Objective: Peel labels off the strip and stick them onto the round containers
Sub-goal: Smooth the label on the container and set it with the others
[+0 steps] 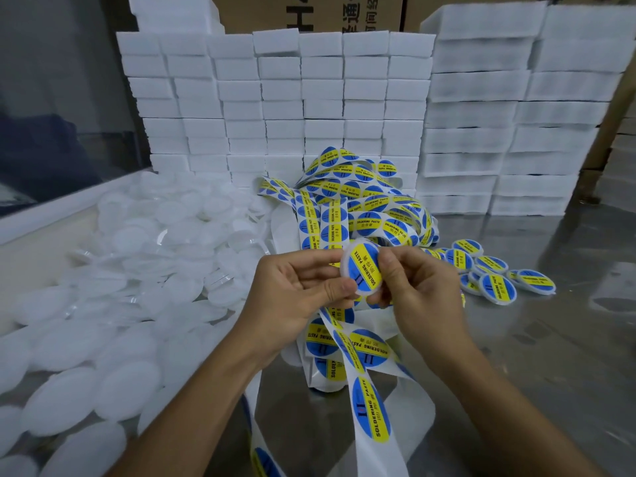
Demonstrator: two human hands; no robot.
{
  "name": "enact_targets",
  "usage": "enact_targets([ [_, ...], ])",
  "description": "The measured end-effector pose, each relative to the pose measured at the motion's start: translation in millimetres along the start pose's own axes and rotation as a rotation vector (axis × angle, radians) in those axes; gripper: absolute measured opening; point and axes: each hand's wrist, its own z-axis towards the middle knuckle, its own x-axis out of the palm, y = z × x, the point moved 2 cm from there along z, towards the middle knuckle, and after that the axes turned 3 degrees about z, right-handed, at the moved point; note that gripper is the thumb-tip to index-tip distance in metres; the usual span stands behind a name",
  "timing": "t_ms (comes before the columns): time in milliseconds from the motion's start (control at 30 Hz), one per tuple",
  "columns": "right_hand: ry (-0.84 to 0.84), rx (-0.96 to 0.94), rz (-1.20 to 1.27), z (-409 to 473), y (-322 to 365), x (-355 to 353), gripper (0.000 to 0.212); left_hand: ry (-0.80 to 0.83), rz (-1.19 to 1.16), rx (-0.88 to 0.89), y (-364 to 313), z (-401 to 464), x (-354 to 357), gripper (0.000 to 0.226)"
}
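A round white container point(358, 270) is held up in front of the person, above the tangle of label strip, with a blue-and-yellow label point(362, 268) lying across its face; the left hand point(303, 287) pinches the container's left rim between thumb and curled fingers, and the right hand point(409, 287) has its thumb pressed on the label's right edge with the fingers curled behind the container; it looks as if the label is being smoothed down. The label strip point(370, 418) trails from under the hands toward the camera and piles up in loops just behind them; labelled containers point(499, 287) lie in a small cluster on the metal surface point(550, 356) to the right, and a large heap of unlabelled containers point(144, 270) spreads to the left; stacked white boxes point(309, 108) form a wall at the back.

The risk from here, as I judge it, is a crooked or creased label; pressing one edge before the rest is flat could trap a wrinkle or leave the label off-centre; the loose strip hanging beneath could also catch on the hands, or stick to itself where labels have lifted.
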Motion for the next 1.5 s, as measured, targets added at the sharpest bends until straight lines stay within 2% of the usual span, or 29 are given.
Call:
enact_targets([
  [67, 0.012, -0.018, -0.015, -1, 0, 3, 0.01, -0.004, 0.008, 0.016, 0, 0, 0, 0.027],
  [167, 0.076, 0.012, -0.048, -6, -3, 8, 0.04, -0.026, 0.023, 0.033, -1, 1, -2, 0.022],
  [367, -0.035, 0.043, 0.0, -2, -5, 2, 0.016, -0.001, 0.057, 0.012, 1, 0, -2, 0.017],
  [467, -0.031, 0.012, -0.046, -2, -5, 2, 0.021, 0.01, 0.078, 0.012, 1, 1, -1, 0.017],
  [533, -0.009, 0.019, -0.044, -4, -4, 4, 0.017, 0.004, 0.091, 0.022, 2, 1, -2, 0.019],
  [633, 0.022, 0.072, -0.039, -7, -3, 7, 0.036, 0.031, 0.139, 0.066, 3, 0, -1, 0.024],
  [700, -0.01, 0.087, -0.036, -8, -2, 7, 0.04, 0.057, 0.187, 0.089, 4, 0, -1, 0.027],
  [833, -0.074, 0.061, -0.004, -3, -2, 1, 0.033, 0.09, 0.226, 0.103, 5, 1, -1, 0.025],
  [1033, 0.01, 0.015, 0.026, -3, -2, 3, 0.009, -0.076, 0.248, 0.09, 8, 4, -5, 0.026],
  [1167, 0.136, -0.021, -0.049, -6, 0, 8, 0.042, -0.149, 0.242, 0.086, 8, 6, -6, 0.011],
  [1233, 0.181, -0.008, -0.061, -7, 0, 12, 0.048, -0.156, 0.258, 0.091, 8, 7, -8, 0.011],
  [1367, 0.157, 0.026, 0.044, -3, -2, 7, 0.022, -0.141, 0.261, 0.084, 11, 7, -8, 0.015],
  [1500, 0.108, -0.016, -0.043, -2, -5, 5, 0.02, -0.097, 0.265, 0.086, 13, 6, -8, 0.038],
])
